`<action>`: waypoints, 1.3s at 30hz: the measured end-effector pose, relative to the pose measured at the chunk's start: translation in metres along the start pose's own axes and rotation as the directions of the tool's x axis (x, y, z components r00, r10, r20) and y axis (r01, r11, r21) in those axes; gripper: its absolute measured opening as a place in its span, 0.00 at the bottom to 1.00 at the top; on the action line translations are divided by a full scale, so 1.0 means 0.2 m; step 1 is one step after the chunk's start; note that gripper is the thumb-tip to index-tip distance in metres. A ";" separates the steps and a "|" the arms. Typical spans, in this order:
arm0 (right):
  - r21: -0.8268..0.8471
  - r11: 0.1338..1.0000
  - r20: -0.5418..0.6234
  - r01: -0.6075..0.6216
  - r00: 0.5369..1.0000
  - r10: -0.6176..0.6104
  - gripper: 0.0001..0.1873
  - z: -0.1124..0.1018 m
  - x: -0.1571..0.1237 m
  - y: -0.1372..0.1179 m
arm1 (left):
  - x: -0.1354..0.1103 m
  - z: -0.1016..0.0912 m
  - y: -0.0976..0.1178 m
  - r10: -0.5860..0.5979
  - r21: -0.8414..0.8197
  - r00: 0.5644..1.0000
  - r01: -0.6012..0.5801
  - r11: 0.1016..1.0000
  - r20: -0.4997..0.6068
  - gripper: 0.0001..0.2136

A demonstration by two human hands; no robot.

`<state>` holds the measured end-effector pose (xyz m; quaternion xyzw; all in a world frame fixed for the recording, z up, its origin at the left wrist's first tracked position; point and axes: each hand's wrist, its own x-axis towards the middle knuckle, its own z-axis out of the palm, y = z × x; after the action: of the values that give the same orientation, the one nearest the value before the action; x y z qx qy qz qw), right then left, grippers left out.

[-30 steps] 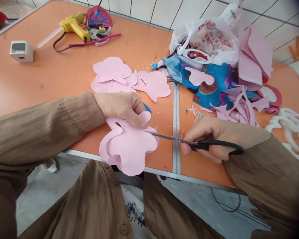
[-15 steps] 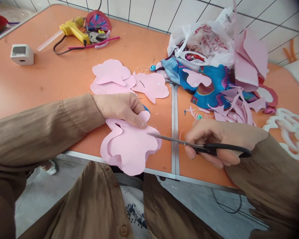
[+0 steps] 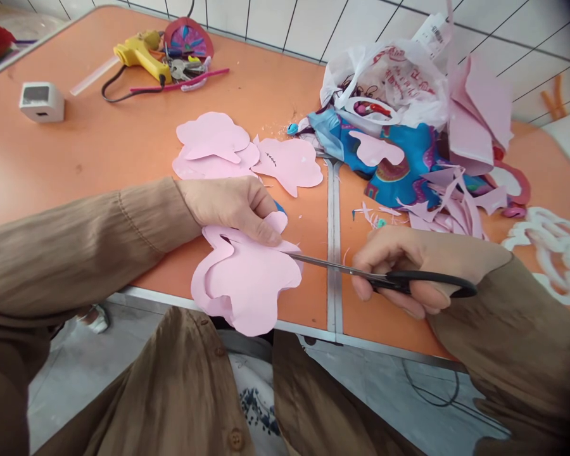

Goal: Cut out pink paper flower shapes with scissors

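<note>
My left hand (image 3: 235, 204) pinches a stack of pink paper shapes (image 3: 249, 282) at their upper edge, holding them over the near edge of the orange table (image 3: 99, 145). My right hand (image 3: 408, 263) is closed round the black handles of scissors (image 3: 361, 272). The blades point left and their tips meet the right edge of the pink stack. Both arms wear brown sleeves.
More pink cut-outs (image 3: 247, 152) lie beyond my left hand. A heap of pink scraps, blue cloth and a white plastic bag (image 3: 399, 120) fills the right. A yellow glue gun (image 3: 140, 54) with keys, and a small white box (image 3: 42, 101), sit far left. White paper loops (image 3: 551, 244) lie far right.
The scissors slid a little back to the right and then left again into the paper's edge. My left hand and the pink stack have barely moved.
</note>
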<state>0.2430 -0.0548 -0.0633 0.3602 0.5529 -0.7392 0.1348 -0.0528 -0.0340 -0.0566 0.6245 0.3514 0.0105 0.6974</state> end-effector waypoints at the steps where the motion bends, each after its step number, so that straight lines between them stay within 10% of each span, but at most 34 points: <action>1: -0.002 1.000 -0.003 0.002 1.000 -0.002 0.40 0.00 0.00 0.00 | 0.00 0.00 0.00 0.009 -0.006 1.000 -0.009 1.000 0.006 0.16; 18: -0.003 1.000 0.042 0.031 0.999 -0.031 0.24 0.02 0.05 -0.02 | 0.00 0.02 0.01 -0.044 0.019 0.999 0.044 0.999 0.021 0.14; 39: -0.074 0.995 -0.007 0.068 0.998 -0.068 0.28 0.02 0.04 -0.01 | 0.00 0.01 0.00 -0.056 -0.049 0.998 0.057 0.997 0.025 0.16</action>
<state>0.2351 -0.0559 -0.0667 0.3394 0.5924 -0.7207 0.1202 -0.0505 -0.0361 -0.0570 0.5967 0.3604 -0.0077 0.7170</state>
